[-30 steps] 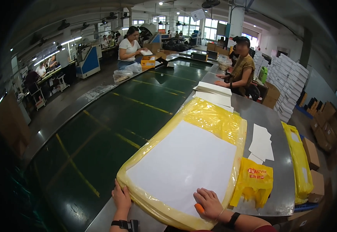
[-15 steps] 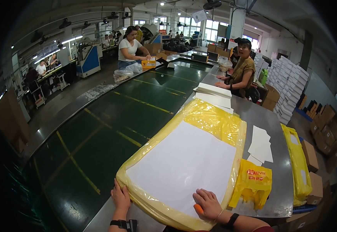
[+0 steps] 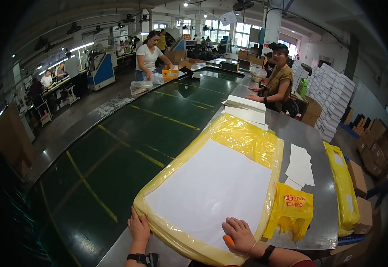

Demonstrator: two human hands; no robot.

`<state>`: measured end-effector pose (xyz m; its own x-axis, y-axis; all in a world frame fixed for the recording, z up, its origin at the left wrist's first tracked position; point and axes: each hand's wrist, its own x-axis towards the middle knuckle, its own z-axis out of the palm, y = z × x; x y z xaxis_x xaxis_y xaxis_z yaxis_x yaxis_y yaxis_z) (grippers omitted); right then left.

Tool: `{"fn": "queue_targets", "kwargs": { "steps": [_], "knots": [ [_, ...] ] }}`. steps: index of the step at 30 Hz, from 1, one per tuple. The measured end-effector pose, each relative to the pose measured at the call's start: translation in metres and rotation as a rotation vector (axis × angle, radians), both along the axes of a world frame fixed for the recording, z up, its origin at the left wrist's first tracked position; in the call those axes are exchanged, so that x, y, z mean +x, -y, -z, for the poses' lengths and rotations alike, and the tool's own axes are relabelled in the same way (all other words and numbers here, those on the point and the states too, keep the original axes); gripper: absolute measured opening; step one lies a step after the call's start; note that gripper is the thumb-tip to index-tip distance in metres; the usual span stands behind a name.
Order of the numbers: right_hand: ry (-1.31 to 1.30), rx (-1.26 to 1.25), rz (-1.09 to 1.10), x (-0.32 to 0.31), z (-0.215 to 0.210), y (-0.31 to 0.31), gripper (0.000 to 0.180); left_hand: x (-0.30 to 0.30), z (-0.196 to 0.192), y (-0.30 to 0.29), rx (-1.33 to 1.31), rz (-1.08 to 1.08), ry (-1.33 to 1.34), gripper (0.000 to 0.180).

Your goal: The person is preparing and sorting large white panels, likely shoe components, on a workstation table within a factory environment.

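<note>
A large flat stack wrapped in yellow plastic lies in front of me, tilted across the metal table. A plain white sheet covers most of its near top. My left hand rests against the left near corner of the wrapping, fingers extended along its side. My right hand lies on the sheet near the bottom edge, fingers bent over a small, rounded orange object. Most of that object is hidden under the palm. Beside the stack on the right sits a crumpled yellow plastic bag.
Loose white cards lie on the metal table. A green conveyor belt runs along the left. Across it stands a person in white; another person is at the far right side. A yellow-wrapped pack and cartons stand at right.
Both my hands and the wrapped stack stay put. The person in white has moved a hand from the orange box toward the plastic bags. A blurred dark-blue figure now shows at the right edge.
</note>
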<state>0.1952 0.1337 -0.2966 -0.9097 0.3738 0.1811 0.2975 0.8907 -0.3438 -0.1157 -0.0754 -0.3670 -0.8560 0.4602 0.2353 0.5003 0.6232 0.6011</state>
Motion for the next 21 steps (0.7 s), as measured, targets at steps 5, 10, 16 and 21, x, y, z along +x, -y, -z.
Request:
{"fn": "queue_targets", "kwargs": {
  "steps": [5,10,16,21],
  "knots": [
    [0.0,-0.006,0.0,-0.0002,-0.0015,0.001,0.048,-0.0011,0.0029,0.001,0.008,0.001,-0.019,0.062],
    [0.003,-0.01,-0.001,0.0007,-0.0011,0.0009,0.048,-0.0001,0.0003,0.0005,0.003,-0.003,-0.007,0.062],
    [0.011,-0.011,-0.002,0.0006,-0.0003,0.0002,0.048,-0.0004,0.0004,0.0004,0.001,-0.008,0.004,0.062],
    [0.017,-0.007,-0.002,0.0,-0.0001,0.0,0.048,-0.0009,0.001,0.0004,-0.006,-0.009,0.007,0.062]
  ]
}}
